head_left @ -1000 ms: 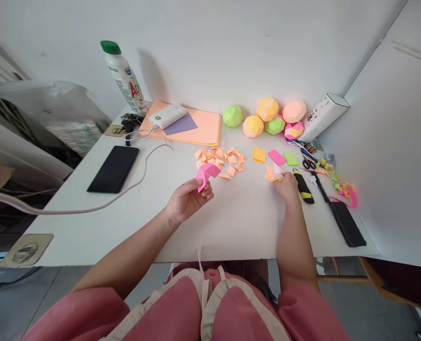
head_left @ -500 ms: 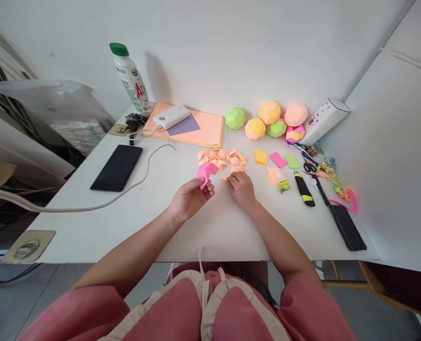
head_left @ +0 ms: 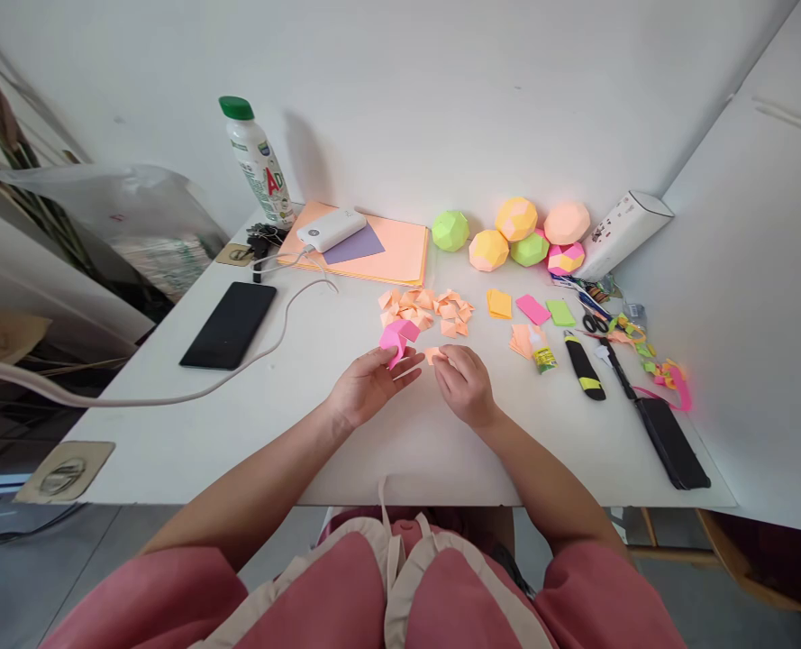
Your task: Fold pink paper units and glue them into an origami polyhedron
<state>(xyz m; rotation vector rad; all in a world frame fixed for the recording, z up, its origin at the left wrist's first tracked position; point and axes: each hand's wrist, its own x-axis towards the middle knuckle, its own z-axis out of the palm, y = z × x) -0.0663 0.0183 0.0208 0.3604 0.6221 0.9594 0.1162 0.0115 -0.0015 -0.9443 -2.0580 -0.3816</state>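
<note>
My left hand pinches a pink folded paper piece between thumb and finger, its other fingers stretched out to the right. Close beside it, my right hand grips a small peach folded paper piece at its fingertips. The two papers are near each other but apart. Just beyond both hands lies a loose heap of peach folded paper pieces. Finished-looking paper balls stand against the wall, among them a green ball and a peach ball.
Right of my hands lie yellow paper slips, a glue bottle, a utility knife and scissors. On the left are a black tablet, a white cable, a power bank and a bottle.
My right hand has come back from the edge of the heap, bringing a peach paper piece with it. The left hand's free fingers have uncurled toward it. The whole view has shifted slightly.
</note>
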